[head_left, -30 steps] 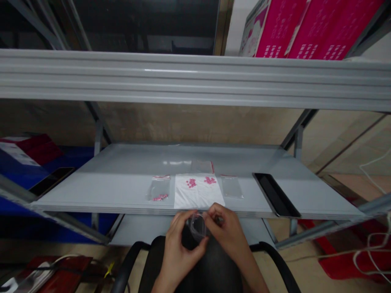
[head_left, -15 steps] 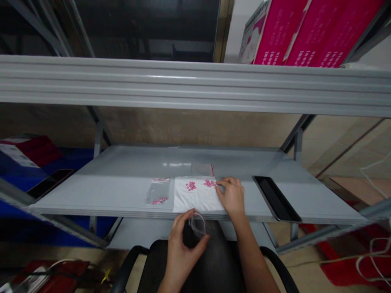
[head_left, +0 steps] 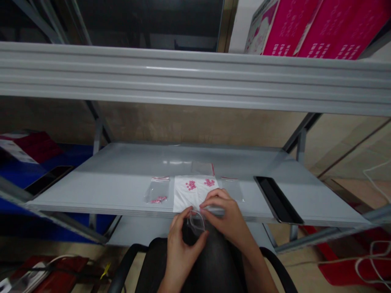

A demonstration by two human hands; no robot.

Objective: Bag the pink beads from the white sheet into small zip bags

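Note:
My left hand (head_left: 185, 248) holds a small clear zip bag (head_left: 197, 221) by its rim, its mouth spread between thumb and fingers just below the shelf's front edge. At that mouth, my right hand (head_left: 224, 211) pinches a small pink bead, mostly hidden by the fingertips. A white cloth (head_left: 186, 201) lies on the shelf beyond both hands. On it are two small clusters of round pink beads, a left cluster (head_left: 191, 185) and a right cluster (head_left: 209, 182). Left of the cloth, a clear zip bag (head_left: 159, 189) has several pink beads at its bottom.
Another clear bag (head_left: 233, 189) lies right of the cloth, and one (head_left: 201, 167) behind it. A dark flat tablet-like device (head_left: 277, 199) rests farther right on the grey shelf (head_left: 122, 183). Overhead runs a grey beam (head_left: 183, 77), with pink boxes (head_left: 317, 28) above.
My right hand has moved from the right bead cluster down and left to the bag's mouth. My left hand keeps the bag spread in nearly the same place.

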